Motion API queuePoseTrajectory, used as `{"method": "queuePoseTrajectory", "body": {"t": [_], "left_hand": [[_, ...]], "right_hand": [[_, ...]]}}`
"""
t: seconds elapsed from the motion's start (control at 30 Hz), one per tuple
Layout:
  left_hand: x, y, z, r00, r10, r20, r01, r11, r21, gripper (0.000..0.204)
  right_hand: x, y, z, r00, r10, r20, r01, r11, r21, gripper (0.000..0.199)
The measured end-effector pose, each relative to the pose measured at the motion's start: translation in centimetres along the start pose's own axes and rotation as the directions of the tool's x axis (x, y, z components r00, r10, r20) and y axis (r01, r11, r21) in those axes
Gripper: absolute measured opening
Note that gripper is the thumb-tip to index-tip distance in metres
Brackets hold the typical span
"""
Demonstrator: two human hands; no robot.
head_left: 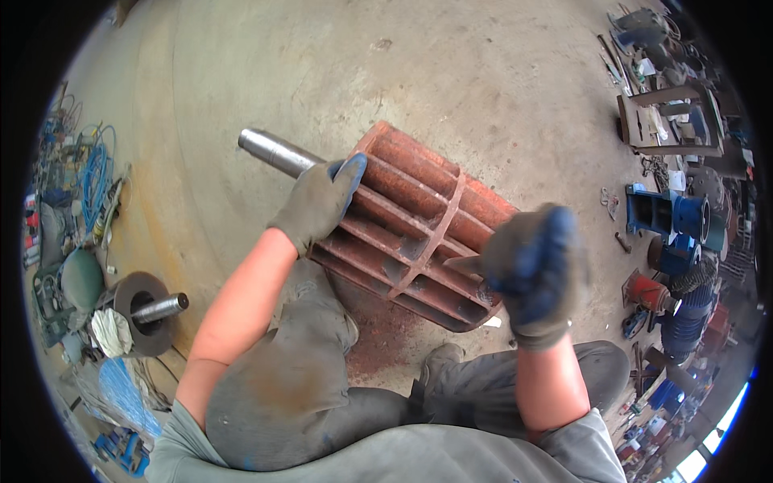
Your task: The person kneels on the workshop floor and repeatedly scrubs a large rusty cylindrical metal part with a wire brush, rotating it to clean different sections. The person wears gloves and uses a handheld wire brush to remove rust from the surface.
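Note:
A rusty red finned rotor [407, 221] lies tilted before my bent legs, with long slots between its vanes and a curved rib across them. From its upper left end sticks a bare steel shaft [278, 150]. My left hand [322, 197], in a grey and blue work glove, is closed over the rotor's end next to the shaft. Over the lower right end is my right hand [535, 274], gloved too, in a fist and smeared by motion. A narrow reddish-brown tip [463, 263] points out of that fist toward the slots; the rest of the tool is hidden.
Rust-coloured dust [374, 338] covers the concrete floor below the rotor. At left stand a dark roller with a shaft [161, 308], a white rag [112, 332] and blue hoses [95, 181]. Motors, a blue machine part [664, 211] and a metal frame [672, 121] crowd the right side.

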State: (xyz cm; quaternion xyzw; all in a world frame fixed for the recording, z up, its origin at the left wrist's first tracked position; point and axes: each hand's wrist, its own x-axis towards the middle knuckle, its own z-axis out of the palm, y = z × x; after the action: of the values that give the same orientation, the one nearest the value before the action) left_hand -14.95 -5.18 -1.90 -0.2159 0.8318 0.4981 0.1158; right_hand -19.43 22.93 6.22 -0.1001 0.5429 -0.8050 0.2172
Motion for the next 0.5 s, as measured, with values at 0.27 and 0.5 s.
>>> {"method": "queuePoseTrajectory", "body": {"t": [0.27,0.5], "left_hand": [[0.0,-0.5,-0.3,0.995,-0.08,0.064,0.079,0.997,0.02,0.076],[0.9,-0.7,-0.6,0.984,-0.078,0.158,0.06,0.991,0.117,0.075]], "right_hand": [[-2.0,0.7,-1.0,0.983,0.087,0.159,0.0,0.879,-0.477,0.037],[1.7,-5.3,4.5,0.939,-0.163,0.304,0.159,0.987,0.036,0.046]]}}
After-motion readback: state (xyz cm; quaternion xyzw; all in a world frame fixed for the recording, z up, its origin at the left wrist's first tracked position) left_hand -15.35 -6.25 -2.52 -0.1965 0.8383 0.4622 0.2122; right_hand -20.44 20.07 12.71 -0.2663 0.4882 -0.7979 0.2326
